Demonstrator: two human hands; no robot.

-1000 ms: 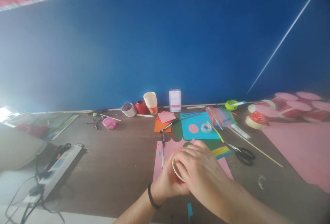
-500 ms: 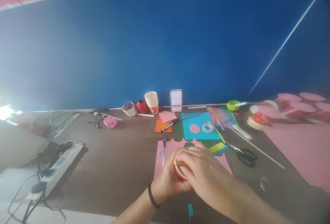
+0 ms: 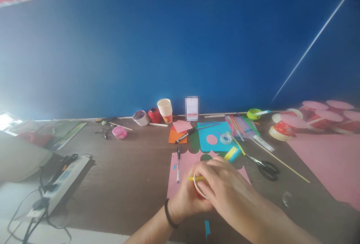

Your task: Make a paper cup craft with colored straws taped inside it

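Note:
Low in the middle, my left hand (image 3: 187, 199) is wrapped around a red paper cup (image 3: 199, 190) with a white rim, its mouth tilted toward me. Over the cup's mouth bends my right hand (image 3: 222, 184), its fingers closed at the rim and partly inside. A thin yellow strip (image 3: 194, 178) sticks out across the rim between the two hands. Just beyond my right knuckles shows a yellow and blue piece (image 3: 232, 154); whether it joins the cup is hidden. Under the hands lies a pink sheet (image 3: 173, 165) with scalloped cut edges and a pen (image 3: 178, 165).
Scissors (image 3: 267, 169), a wooden stick (image 3: 281, 159) and a tape roll (image 3: 225, 138) on blue paper (image 3: 205, 144) lie beyond my hands. Cups with pink discs (image 3: 294, 121) stand right. Stacked cups (image 3: 165, 109) stand at the back. A power strip (image 3: 70, 176) with cables lies left.
The yellow strip now juts out over the cup's rim toward the left. The yellow and blue piece has shifted up and left. Both hands have shifted slightly right and stay around the cup.

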